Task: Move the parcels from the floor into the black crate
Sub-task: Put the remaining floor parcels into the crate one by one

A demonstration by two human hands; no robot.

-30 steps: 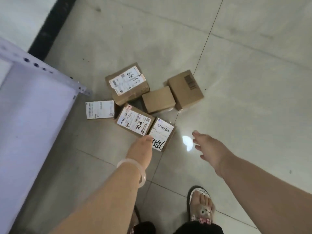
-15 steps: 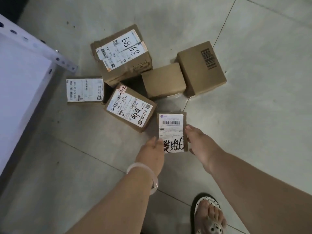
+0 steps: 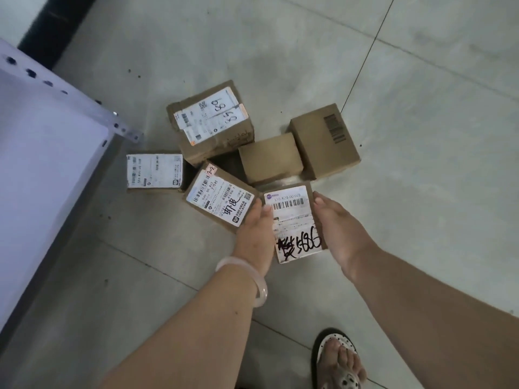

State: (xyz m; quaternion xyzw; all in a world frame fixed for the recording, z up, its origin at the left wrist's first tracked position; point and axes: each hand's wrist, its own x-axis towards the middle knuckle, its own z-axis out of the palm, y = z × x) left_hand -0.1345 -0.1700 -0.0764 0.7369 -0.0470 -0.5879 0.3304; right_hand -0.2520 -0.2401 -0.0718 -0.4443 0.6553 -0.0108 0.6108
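Several cardboard parcels lie clustered on the grey tiled floor. The nearest one, a small parcel with a white label and black handwriting (image 3: 295, 220), sits between my hands: my left hand (image 3: 254, 234) grips its left side and my right hand (image 3: 341, 234) its right side. To its left lies a labelled parcel (image 3: 217, 199). Behind are a large labelled parcel (image 3: 210, 122), a flat white-labelled parcel (image 3: 154, 171), a plain brown parcel (image 3: 269, 158) and a barcode-printed parcel (image 3: 323, 140). The black crate is not in view.
A white metal shelf with a perforated edge (image 3: 42, 164) fills the left side, close to the parcels. My sandalled foot (image 3: 337, 360) stands at the bottom. A dark strip (image 3: 56, 21) runs along the floor at top left.
Both hands have closed onto the sides of the handwritten parcel, and it now appears larger and closer to the camera. The view shifted slightly.
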